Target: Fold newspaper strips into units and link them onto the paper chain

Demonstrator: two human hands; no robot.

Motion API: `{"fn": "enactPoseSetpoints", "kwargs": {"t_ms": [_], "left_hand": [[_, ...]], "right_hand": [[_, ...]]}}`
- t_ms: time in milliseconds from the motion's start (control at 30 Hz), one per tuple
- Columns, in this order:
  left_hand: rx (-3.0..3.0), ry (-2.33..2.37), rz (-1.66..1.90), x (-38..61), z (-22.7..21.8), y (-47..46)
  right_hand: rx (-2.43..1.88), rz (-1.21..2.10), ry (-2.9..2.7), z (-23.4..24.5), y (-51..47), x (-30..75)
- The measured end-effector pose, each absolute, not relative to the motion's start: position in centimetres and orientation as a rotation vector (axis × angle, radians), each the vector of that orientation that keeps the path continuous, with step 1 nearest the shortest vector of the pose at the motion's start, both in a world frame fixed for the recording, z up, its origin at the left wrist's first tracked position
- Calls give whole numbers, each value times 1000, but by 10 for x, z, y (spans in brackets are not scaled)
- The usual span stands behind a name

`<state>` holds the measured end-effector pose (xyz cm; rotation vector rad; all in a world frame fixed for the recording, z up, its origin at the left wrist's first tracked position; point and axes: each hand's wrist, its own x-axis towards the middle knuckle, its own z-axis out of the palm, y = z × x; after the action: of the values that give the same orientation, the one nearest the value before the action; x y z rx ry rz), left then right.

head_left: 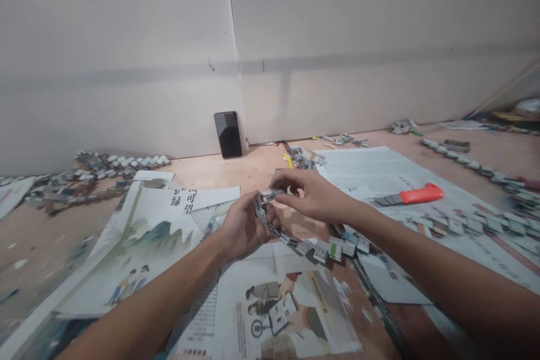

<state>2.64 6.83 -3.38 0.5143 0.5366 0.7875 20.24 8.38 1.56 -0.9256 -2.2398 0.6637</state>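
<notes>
1. I saw the left hand (242,228) closed around the upper end of a grey chain of folded newspaper links (295,242), with its fingers curled shut on it.
2. The right hand (310,197) pinched the topmost link between thumb and fingertips. Its other fingers were loosely bent.
3. From the hands, the chain trailed down and to the right across the spread printed newspaper sheets (152,236) on the brown floor (253,169).
4. Risk, as I judged it: a slack pinch could let the top fold spring open, and a tug against the trailing length could pull links apart.
5. Count:
   - two hands
   - one held chain
   - at least three other paper chains (97,171) lying about
   - one orange-handled utility knife (415,195)
   - one black phone (228,134) leaning on the wall
</notes>
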Motion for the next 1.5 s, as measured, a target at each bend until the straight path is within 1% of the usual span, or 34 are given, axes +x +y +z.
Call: {"fn": "enactPoseSetpoints", "kwargs": {"t_ms": [100, 300, 567, 733, 867, 1000, 1133, 1500], "left_hand": [[546, 541, 755, 26, -35, 69], [529, 580, 765, 28, -33, 70], [471, 590, 835, 30, -41, 72], [523, 634, 845, 33, -38, 70], [573, 693, 806, 35, -36, 69], [572, 703, 847, 36, -35, 69], [591, 784, 791, 36, -36, 70], [582, 839, 831, 40, -32, 67]], "right_hand": [[-913, 676, -2230, 17, 84, 204], [-953, 575, -2301, 16, 82, 201], [-874, 592, -2297, 16, 85, 200], [-909, 594, -2269, 12, 88, 201], [-982, 666, -2226, 9, 88, 202], [-1023, 766, -2189, 10, 88, 203], [-1056, 734, -2180, 8, 89, 202], [-1029, 947, -1982, -2, 90, 193]]}}
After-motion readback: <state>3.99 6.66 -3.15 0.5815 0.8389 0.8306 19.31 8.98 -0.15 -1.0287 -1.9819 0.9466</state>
